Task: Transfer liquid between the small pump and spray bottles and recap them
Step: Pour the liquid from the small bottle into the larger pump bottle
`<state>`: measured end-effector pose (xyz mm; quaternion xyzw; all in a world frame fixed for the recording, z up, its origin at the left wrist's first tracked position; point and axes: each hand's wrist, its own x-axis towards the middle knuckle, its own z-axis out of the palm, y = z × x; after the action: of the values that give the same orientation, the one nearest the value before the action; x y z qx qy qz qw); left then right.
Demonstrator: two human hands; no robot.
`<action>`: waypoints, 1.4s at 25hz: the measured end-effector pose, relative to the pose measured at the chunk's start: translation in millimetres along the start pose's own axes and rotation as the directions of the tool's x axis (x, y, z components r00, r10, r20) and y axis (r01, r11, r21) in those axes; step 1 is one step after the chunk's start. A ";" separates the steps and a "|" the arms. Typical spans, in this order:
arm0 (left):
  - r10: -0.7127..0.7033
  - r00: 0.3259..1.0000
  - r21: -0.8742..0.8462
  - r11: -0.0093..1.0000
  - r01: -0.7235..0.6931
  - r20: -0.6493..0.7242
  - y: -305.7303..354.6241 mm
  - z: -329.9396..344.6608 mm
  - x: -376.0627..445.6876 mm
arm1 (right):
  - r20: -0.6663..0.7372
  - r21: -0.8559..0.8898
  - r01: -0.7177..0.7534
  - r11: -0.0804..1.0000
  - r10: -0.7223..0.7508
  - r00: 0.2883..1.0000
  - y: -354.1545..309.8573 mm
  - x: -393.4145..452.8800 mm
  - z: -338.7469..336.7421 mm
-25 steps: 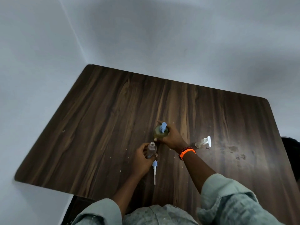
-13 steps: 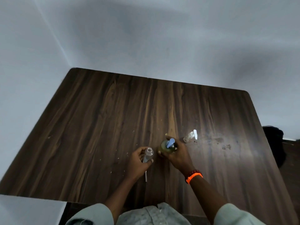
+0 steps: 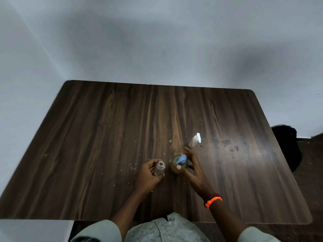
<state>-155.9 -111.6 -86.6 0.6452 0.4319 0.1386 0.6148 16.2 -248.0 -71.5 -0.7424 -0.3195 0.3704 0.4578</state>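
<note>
The left hand [image 3: 148, 173] curls round a small clear bottle [image 3: 159, 169], thumb and fingers wrapped about its body; the bottle stands upright on the dark wooden table [image 3: 97, 137] with its neck open and no cap on it. Just to the right of that hand, close beside it but apart, the right hand [image 3: 193, 169] grips a rounder bottle of greenish-yellow liquid [image 3: 177, 165], fingers behind it and the thumb pressed on its near side. A blue pump head [image 3: 181, 158] sits on top of this bottle, its spout pointing toward the left hand. Beyond the right hand's fingertips, a little farther out on the table and not touching them, a third small clear bottle [image 3: 194, 141] stands with a white cap or spray top [image 3: 198, 137]. No label, brand or writing can be read on any of the bottles; they are too small and dim to tell.

An orange band and a dark beaded bracelet [image 3: 213, 199] circle the right wrist. Pale crumbs [image 3: 133, 167] are scattered on the table to the left of the left hand, and dull stains [image 3: 233, 148] mark the wood well to the right of the right hand. Pale green sleeves [image 3: 97, 232] show at the bottom edge.
</note>
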 end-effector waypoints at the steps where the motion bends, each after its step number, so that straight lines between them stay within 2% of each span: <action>1: -0.004 1.000 -0.002 1.000 0.004 -0.005 0.1 -0.3 -1.0 | 0.016 -0.004 -0.004 1.000 0.004 1.000 0.0 -1.8 -2.8; 8: -0.020 1.000 -0.003 1.000 0.020 -0.022 4.4 -1.8 -6.5 | 0.062 -0.155 0.056 0.986 -0.047 0.997 4.0 6.5 -5.4; 11: -0.037 0.999 -0.009 0.999 0.037 -0.019 6.4 -2.2 -8.7 | 0.075 -0.204 0.040 0.978 -0.025 0.997 3.7 11.1 1.3; 19: -0.022 0.999 -0.007 1.000 0.022 -0.028 10.0 -8.1 -15.3 | -0.022 -0.074 -0.001 0.997 0.000 1.000 -0.3 25.9 34.7; 23: -0.024 0.999 -0.001 1.000 0.024 -0.023 9.2 -10.5 -14.6 | 0.017 -0.011 -0.092 0.996 0.092 0.996 -12.0 22.6 30.8; 25: -0.015 1.000 0.002 1.000 0.015 -0.009 8.0 -12.9 -13.4 | 0.050 0.098 -0.129 0.987 0.124 0.991 -18.9 8.7 22.7; 28: 0.000 0.999 0.044 0.999 -0.002 0.043 9.0 -14.6 -13.6 | 0.064 0.260 -0.254 0.932 0.246 0.967 -29.0 -15.1 12.7; 35: 0.131 0.976 0.109 0.983 -0.151 0.172 18.7 -10.9 -14.9 | 0.161 0.333 -0.325 0.885 0.286 0.945 -36.2 -43.5 20.5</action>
<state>-165.2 -112.7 -62.1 0.7196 0.3407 0.1017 0.5964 -28.6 -260.7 -33.4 -0.6675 -0.1506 0.5286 0.5023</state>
